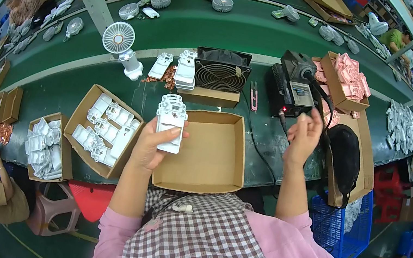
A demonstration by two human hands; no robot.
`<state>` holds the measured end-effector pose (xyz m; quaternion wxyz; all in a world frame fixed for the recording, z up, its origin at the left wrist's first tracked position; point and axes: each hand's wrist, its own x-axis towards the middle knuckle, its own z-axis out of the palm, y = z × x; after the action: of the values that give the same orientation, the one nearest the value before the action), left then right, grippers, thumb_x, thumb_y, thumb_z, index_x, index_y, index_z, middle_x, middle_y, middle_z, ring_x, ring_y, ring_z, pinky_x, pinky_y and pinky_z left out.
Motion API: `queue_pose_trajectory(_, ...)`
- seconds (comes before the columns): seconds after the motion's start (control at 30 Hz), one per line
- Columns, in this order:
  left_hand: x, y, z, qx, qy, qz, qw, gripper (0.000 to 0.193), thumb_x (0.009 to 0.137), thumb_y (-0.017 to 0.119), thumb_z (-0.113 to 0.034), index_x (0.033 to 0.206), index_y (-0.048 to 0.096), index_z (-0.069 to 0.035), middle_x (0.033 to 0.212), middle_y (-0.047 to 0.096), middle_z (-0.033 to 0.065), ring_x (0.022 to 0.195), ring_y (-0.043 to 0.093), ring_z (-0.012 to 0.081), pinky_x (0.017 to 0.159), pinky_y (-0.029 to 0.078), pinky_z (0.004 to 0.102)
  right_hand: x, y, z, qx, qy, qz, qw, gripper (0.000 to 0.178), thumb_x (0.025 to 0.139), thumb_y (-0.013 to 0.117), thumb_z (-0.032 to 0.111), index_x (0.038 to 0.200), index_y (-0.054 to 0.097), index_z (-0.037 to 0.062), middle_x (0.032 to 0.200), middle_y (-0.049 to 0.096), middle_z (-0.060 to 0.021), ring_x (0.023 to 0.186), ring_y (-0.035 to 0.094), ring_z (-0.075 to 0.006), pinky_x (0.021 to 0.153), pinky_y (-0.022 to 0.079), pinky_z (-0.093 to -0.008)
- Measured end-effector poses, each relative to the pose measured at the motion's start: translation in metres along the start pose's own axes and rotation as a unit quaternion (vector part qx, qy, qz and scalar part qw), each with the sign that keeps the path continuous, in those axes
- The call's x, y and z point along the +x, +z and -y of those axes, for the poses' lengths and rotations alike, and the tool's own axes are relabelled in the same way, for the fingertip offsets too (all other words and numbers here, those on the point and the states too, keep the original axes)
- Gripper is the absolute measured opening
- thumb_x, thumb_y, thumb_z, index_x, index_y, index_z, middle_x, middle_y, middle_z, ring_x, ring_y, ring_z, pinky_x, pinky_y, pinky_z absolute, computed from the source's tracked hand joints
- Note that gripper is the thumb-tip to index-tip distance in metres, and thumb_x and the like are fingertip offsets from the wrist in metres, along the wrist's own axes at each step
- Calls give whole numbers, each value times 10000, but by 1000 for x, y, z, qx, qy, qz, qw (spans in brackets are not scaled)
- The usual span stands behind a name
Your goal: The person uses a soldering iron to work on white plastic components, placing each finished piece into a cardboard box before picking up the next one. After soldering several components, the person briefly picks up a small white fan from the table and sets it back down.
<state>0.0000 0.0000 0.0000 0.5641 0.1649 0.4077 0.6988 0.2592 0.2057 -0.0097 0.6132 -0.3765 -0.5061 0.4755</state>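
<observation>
My left hand (151, 144) is wrapped round white plastic casings (170, 122), apparently stacked, held upright over the left edge of a shallow cardboard box (196, 188). Only bare cardboard shows inside that box. On the right, my right hand (305, 135) is raised in front of a black soldering station (294, 84), its fingers drawn together. Whether anything small is between them cannot be made out. Beside my left hand, a cardboard box (116, 171) holds several white casings (107, 128). More white casings (186, 67) are stacked near a black fan (221, 76).
A white handheld fan (121, 47) stands at the back left. Pink-handled snips (254, 96) lie beyond the box. Pink parts (351, 74) fill a carton at the right. A dark cable (258, 149) crosses the table. Beyond runs a green conveyor (192, 21); other people work nearby.
</observation>
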Motion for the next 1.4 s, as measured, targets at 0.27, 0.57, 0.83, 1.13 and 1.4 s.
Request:
queue_pose_trajectory(0.27,8,7,5,16,-6,-7,1000,433,747,697,-8,1137,509,-21,1006,622,81,884,627,175,778,503,290,80,22,5,-126,-59,11,990,335,813,710,164,1072,539,39,800,548,-6,608,503,-59,498,396,-185)
queue_pose_trajectory(0.57,13,5,4,70,2,-20,997,484,738,722,-7,1158,483,-23,1036,618,70,930,612,152,827,486,281,93,15,3,-136,-157,-65,976,150,807,675,89,837,554,6,692,545,-20,628,501,-66,527,399,-214)
queue_pose_trajectory(0.83,21,13,19,113,101,-73,986,396,767,703,-16,1122,528,-31,1015,633,57,879,610,115,796,487,255,-45,62,18,183,-26,105,977,191,880,585,33,814,416,93,634,454,6,486,383,-28,425,286,-183)
queue_pose_trajectory(1.13,25,17,21,109,116,-87,983,371,778,704,-24,1109,536,-31,1008,633,55,880,609,115,793,487,258,-73,70,7,227,105,173,953,137,884,591,73,888,455,58,727,536,-24,525,441,-40,473,365,-176)
queue_pose_trajectory(1.4,24,18,22,122,110,-96,982,378,772,715,-37,1109,542,-23,1005,638,63,881,614,120,794,495,262,-83,68,6,114,40,266,956,151,859,641,69,848,492,46,753,562,-10,639,472,-32,582,401,-195)
